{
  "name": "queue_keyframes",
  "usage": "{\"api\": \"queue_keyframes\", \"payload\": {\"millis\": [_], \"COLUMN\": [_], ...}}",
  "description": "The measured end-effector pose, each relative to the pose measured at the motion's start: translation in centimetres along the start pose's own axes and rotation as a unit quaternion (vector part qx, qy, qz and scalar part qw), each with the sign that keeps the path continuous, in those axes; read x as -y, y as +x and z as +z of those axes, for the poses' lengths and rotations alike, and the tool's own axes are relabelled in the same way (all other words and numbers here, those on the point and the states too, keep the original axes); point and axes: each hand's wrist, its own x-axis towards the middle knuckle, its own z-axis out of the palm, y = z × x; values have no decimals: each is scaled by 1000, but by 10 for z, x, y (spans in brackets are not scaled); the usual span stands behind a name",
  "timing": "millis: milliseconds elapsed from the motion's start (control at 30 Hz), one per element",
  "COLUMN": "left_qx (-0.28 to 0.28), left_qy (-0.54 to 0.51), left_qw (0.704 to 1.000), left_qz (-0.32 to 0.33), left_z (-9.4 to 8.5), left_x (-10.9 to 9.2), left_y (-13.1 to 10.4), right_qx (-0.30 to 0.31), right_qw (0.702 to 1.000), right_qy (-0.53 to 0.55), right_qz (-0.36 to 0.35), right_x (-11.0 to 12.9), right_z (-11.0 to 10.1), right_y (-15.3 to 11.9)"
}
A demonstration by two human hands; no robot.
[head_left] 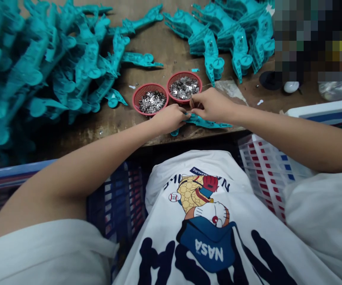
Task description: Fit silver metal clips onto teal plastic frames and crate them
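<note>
My left hand (171, 118) is closed on a teal plastic piece (211, 121) lying at the near table edge; my right hand (214, 105) is bent just above it, fingertips drawn together, though I cannot tell whether they pinch anything. Just beyond sit 2 red baskets (134, 103) of shiny metal bits (152, 102). My white shirt (161, 178) reads "NASA" upside down on a printed blue patch; the other lettering is partly lost in folds. The worn brown wooden table (147, 39) bears a heaped teal pile (48, 59) leftward and neater teal stacks (209, 37) rightward. Below are a blue crate (115, 206) and a white crate (256, 158).
</note>
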Motion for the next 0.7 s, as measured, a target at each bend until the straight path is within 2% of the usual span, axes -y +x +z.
{"api": "queue_keyframes", "payload": {"millis": [267,400,467,567,700], "left_qx": [-39,-48,-45,-39,-33], "left_qy": [4,5,10,14,9], "left_qw": [999,999,999,999,999], "left_qz": [-12,-6,-4,-1,0], "left_z": [2,4,6,8,10], "left_x": [-2,0,2,4,4], "left_y": [-1,-1,-1,-2,-2], "right_qx": [-13,7,11,-4,67], "right_qw": [999,1000,998,989,962], "right_qy": [29,-10,-57,-144,-245], "right_qz": [9,6,0,12,104], "right_x": [-6,-12,-24,-56,-94], "right_z": [0,-5,-10,-17,-14], "right_y": [-2,-1,2,9,16]}}
